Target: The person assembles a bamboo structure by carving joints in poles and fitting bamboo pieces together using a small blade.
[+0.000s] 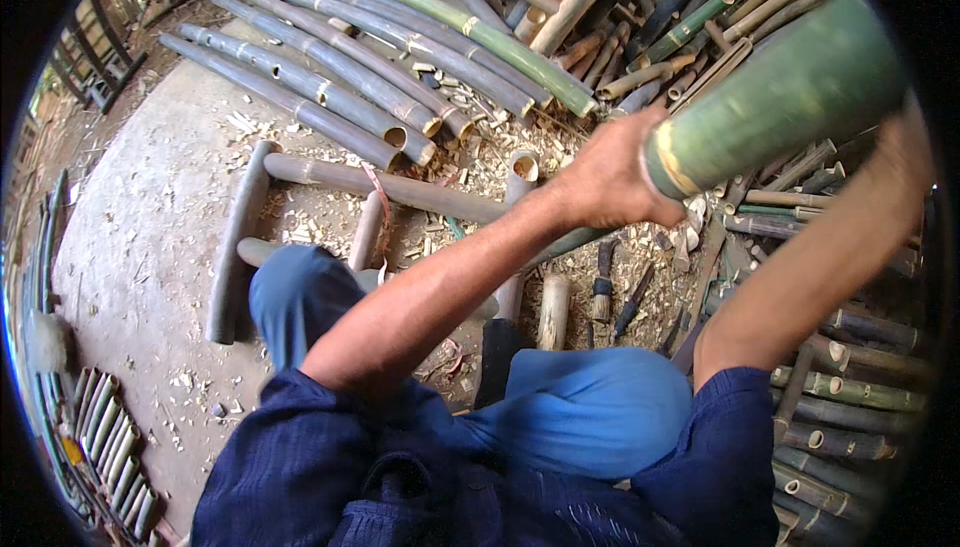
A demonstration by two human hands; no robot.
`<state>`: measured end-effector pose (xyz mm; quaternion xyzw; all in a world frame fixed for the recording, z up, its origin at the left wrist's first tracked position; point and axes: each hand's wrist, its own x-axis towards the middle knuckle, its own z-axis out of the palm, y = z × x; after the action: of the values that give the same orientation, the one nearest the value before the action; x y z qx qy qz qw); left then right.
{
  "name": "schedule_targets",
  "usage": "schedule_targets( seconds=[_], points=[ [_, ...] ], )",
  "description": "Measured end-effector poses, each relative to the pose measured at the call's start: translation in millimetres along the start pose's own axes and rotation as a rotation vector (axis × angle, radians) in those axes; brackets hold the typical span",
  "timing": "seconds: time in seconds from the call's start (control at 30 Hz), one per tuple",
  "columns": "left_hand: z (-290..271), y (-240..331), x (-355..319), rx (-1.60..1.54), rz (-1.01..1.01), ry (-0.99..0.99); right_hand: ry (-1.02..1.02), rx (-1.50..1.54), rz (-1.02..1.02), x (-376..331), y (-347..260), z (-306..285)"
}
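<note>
A thick green bamboo pole (780,97) is raised at the upper right, slanting up and away from me, slightly blurred. My left hand (625,172) is closed round its near end, where a pale cut rim shows. My right forearm reaches up at the far right, and my right hand (905,147) meets the pole's side; its fingers are hidden behind the pole and smeared by motion. Below the pole, a frame of joined bamboo pieces (238,267) lies by my left knee. A short pale bamboo piece (553,315) stands between my knees.
Long grey bamboo poles (300,122) lie side by side ahead. A jumbled bamboo heap (600,7) rises behind them, and stacked pieces (850,392) fill the right. Two dark-handled tools (603,282) lie among wood shavings (570,272). Short cut lengths (110,437) are at the lower left.
</note>
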<state>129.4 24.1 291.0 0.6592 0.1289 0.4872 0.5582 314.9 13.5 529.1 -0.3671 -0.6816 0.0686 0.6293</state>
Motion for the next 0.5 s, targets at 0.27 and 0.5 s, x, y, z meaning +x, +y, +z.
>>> schedule_targets(
  seconds=[0.27,0.5],
  points=[
    [-41,35,-31,0.229,0.251,0.407,-0.425,0.135,0.516,-192,144,55],
    [-54,74,-59,0.058,0.135,0.506,-0.927,-0.333,0.639,-452,170,47]
  ],
)
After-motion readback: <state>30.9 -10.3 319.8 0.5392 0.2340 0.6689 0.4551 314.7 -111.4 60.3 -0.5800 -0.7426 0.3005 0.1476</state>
